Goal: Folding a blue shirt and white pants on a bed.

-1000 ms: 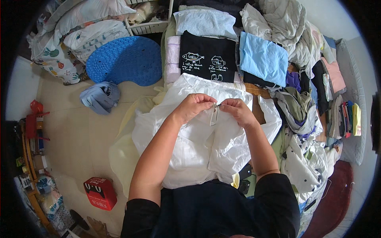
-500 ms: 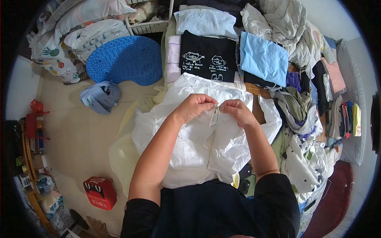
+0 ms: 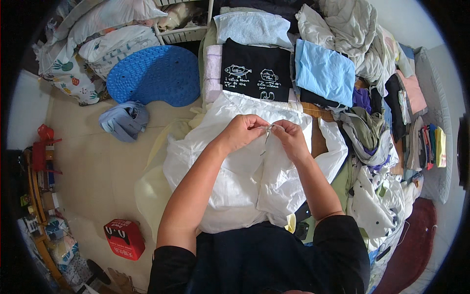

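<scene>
A thin white garment (image 3: 230,171) with a gathered upper edge lies spread out in front of me, over the near part of the surface and close against my body. My left hand (image 3: 244,131) pinches one edge of its front opening between thumb and fingers. Facing it, my right hand (image 3: 290,138) pinches the other edge, so the fingertips of both hands nearly meet. A small fastening, perhaps a zipper end, shows between them, too small to make out fully. Below the hands the opening runs down as a crooked seam. A loose white sleeve-like part (image 3: 335,147) reaches out on the right.
Beyond the garment lie a folded black printed shirt (image 3: 255,73), a folded light-blue cloth (image 3: 325,71) and a pale-blue towel (image 3: 252,28). Heaped clothes (image 3: 367,132) fill the right side. At left are a blue textured board (image 3: 154,73), a grey-blue cloth (image 3: 124,121) and a red box (image 3: 123,238).
Both hands have brought the two edges of the garment's opening closer together. The small gap below the fingertips has narrowed, and my right hand has turned slightly inward.
</scene>
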The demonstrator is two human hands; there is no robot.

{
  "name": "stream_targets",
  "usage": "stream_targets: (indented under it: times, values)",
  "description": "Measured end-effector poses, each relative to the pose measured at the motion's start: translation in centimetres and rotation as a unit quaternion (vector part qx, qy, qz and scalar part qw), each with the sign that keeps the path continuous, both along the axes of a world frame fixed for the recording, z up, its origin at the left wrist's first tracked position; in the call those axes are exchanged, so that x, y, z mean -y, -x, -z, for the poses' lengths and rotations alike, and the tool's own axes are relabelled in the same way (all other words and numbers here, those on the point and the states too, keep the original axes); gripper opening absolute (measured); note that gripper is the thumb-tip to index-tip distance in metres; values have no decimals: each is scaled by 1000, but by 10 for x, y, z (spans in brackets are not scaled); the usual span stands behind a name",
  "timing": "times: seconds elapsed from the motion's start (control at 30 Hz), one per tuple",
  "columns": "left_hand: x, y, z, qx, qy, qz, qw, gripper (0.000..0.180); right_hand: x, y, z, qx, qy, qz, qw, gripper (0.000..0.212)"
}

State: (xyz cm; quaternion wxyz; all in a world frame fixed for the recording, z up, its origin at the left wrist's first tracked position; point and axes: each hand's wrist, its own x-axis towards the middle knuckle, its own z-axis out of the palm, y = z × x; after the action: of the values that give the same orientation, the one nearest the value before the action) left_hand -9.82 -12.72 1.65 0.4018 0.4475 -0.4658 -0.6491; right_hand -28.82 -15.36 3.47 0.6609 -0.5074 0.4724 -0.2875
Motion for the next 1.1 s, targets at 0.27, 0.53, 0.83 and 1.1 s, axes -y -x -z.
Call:
stream_targets:
  times: [0.27, 0.53, 0.83, 1.1]
  values:
    - [8, 12, -1, 245, 269, -115, 925, 21, 27, 0, 4, -25, -46, -55, 997, 20]
    - [4, 15, 3, 319, 398, -197, 837, 10, 31, 4, 11, 31, -140, -53, 988, 15]
    - [-1, 21, -6, 310, 461, -211, 805, 19, 34, -1, 9, 69, -62, -46, 995, 15]
    - [-7, 22, 1, 347, 554, -197, 731, 26, 44, -6, 8, 8, 13, 6, 1000, 18]
